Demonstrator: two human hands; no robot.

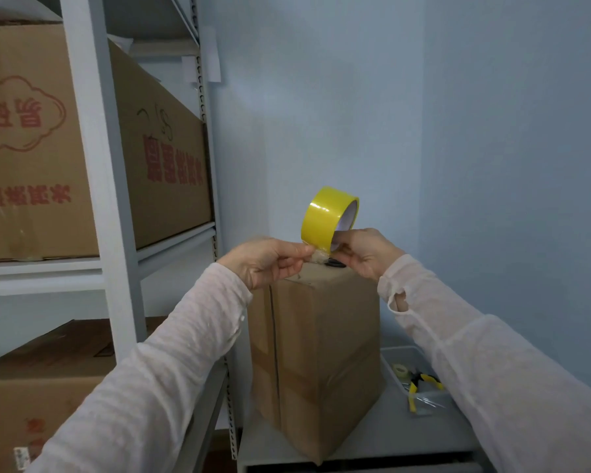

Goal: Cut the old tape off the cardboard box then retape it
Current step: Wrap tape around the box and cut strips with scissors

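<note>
Cardboard box (321,363): stands on end on a grey table (389,435), just right of the shelving rack; brown tape bands cross its front, and its top face is mostly hidden behind the hands.
Tape roll (325,216): yellow, held on edge in the air just above the box top; its lower rim is covered by the right hand.
Left hand (267,259): thumb and forefinger pinch a short clear-looking tape end (316,256) coming off the roll; the other fingers are curled beneath it.
Right hand (365,252): fingers curled round the bottom of the roll, gripping it; how the thumb sits is hard to tell.
Black object (335,263): lies on the box top between the hands; mostly hidden, so I cannot tell what it is.
Clear bin (403,353): right of the box, partly covered by the right sleeve; holds yellow-handled pliers (420,382) and a small pale roll (400,370).
Shelving rack (93,165): carries large printed cartons (164,158), cut off at the left edge.
</note>
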